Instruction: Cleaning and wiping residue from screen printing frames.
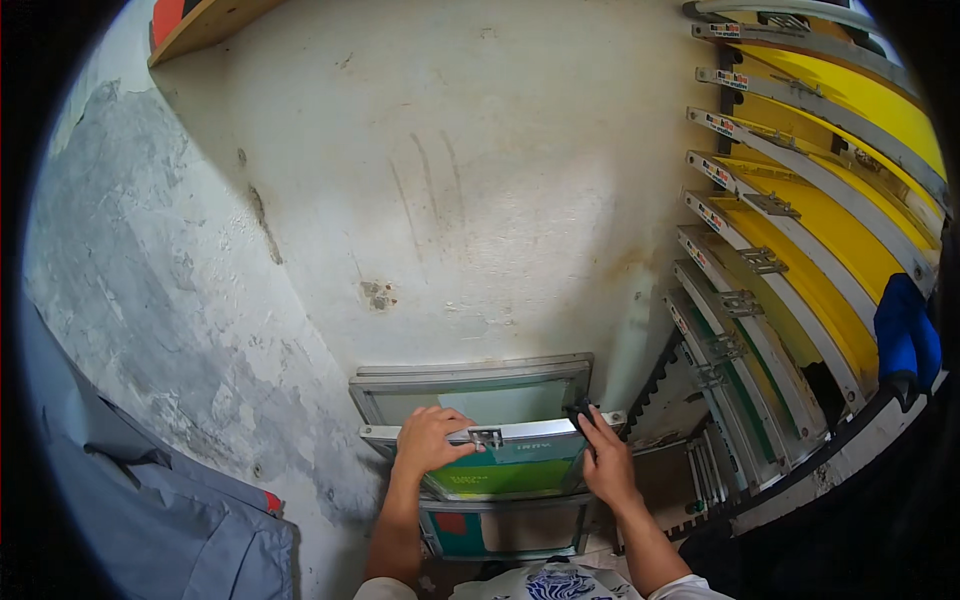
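A silver metal screen-printing frame (530, 431) with teal and lime-green mesh stands in front of me, its top bar facing up. My left hand (430, 440) is closed over the left part of this bar, beside a small metal bracket (486, 438). At the bar's right end, my right hand (608, 460) has its fingers closed around a small black thing (579, 408), whose kind I cannot make out. Behind stands another metal frame with pale mesh (500, 401). Nearer to me is a third frame with teal and red areas (452, 524).
On the right, a black toothed rack (655, 385) holds several metal frames with yellow mesh (800, 200). A blue cloth item (905, 335) hangs there. A grey garment (180, 490) is at the lower left. A stained white wall (480, 220) rises behind, below a wooden shelf (205, 28).
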Tool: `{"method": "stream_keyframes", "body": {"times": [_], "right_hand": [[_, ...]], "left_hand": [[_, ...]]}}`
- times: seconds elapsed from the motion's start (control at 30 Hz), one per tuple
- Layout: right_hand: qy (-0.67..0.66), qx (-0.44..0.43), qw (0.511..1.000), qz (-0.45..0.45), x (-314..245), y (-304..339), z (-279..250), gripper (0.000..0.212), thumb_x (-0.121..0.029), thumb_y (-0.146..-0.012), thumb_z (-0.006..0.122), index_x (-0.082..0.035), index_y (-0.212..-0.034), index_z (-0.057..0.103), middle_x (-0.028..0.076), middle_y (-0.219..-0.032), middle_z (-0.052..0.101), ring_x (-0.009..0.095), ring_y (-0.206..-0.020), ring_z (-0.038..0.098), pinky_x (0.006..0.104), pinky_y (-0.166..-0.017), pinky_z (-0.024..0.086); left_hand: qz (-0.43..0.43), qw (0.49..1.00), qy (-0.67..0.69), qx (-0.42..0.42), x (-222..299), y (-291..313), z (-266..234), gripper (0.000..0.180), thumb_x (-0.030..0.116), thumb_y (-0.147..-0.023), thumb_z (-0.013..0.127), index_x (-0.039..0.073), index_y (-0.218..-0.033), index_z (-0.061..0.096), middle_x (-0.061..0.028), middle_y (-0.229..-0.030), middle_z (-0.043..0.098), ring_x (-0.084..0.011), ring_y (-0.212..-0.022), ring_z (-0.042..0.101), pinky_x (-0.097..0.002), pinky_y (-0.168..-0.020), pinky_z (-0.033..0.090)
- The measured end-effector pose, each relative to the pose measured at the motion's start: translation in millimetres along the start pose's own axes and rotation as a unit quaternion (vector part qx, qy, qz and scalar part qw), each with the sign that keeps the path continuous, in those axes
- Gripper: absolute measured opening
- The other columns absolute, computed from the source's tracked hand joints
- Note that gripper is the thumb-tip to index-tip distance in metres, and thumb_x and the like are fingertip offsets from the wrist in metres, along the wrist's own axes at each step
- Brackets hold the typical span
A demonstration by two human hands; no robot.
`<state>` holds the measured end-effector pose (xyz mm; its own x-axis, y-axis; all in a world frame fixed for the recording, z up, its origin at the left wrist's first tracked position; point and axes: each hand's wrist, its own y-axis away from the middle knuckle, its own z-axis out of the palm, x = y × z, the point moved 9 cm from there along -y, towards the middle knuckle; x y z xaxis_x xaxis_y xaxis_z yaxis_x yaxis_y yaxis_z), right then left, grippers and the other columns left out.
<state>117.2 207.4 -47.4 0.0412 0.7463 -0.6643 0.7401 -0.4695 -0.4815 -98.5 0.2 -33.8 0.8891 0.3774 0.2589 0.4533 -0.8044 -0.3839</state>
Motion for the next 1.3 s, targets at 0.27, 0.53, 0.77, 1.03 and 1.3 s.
{"method": "stream_keyframes", "body": {"times": [0.27,0.53,0.77,1.03,1.3], "right_hand": [[0.062,0.100,0.992,0.053,17,2,-19,0.060,0.008,-0.087,0.059,-0.007,-0.144,0.061,0.021,-0.156,0.051,0.043,-0.130,0.060,0.0434,-0.106,0.052],[0.060,0.091,0.993,0.043,20,-5,-28,0.058,0.012,-0.085,0.056,-0.008,-0.138,0.067,0.022,-0.151,0.057,0.039,-0.135,0.058,0.0421,-0.114,0.047],[0.109,0.147,0.982,0.050,23,-3,-20,0.060,0.010,-0.085,0.057,-0.004,-0.143,0.060,0.023,-0.154,0.053,0.042,-0.134,0.057,0.0443,-0.111,0.049],[0.132,0.096,0.987,0.010,13,0,-30,0.062,0.010,-0.084,0.057,-0.011,-0.142,0.063,0.018,-0.151,0.057,0.041,-0.128,0.062,0.0436,-0.106,0.052],[0.078,0.113,0.989,0.060,-13,1,-12,0.067,0.010,-0.083,0.054,-0.009,-0.147,0.058,0.018,-0.159,0.048,0.042,-0.124,0.063,0.0446,-0.098,0.056]], "left_hand": [[0.022,1.000,0.006,0.003,21,-10,10,0.036,0.048,-0.080,0.081,0.022,-0.105,0.081,0.0018,-0.104,0.075,-0.0228,-0.103,0.068,-0.0406,-0.092,0.048],[0.032,0.999,0.011,0.012,37,-17,18,0.038,0.048,-0.081,0.081,0.019,-0.106,0.081,-0.0001,-0.103,0.074,-0.0238,-0.101,0.068,-0.0414,-0.093,0.048],[0.041,0.999,0.008,0.003,56,-31,24,0.038,0.047,-0.082,0.081,0.018,-0.108,0.080,-0.0012,-0.104,0.074,-0.0236,-0.103,0.067,-0.0406,-0.096,0.048],[0.050,0.998,0.022,0.022,61,-25,25,0.039,0.047,-0.081,0.081,0.017,-0.105,0.080,-0.0017,-0.101,0.074,-0.0240,-0.100,0.067,-0.0406,-0.093,0.048],[0.069,0.997,0.019,0.026,69,-35,8,0.038,0.044,-0.081,0.081,0.015,-0.105,0.079,-0.0068,-0.097,0.072,-0.0290,-0.096,0.067,-0.0447,-0.090,0.049]]}}
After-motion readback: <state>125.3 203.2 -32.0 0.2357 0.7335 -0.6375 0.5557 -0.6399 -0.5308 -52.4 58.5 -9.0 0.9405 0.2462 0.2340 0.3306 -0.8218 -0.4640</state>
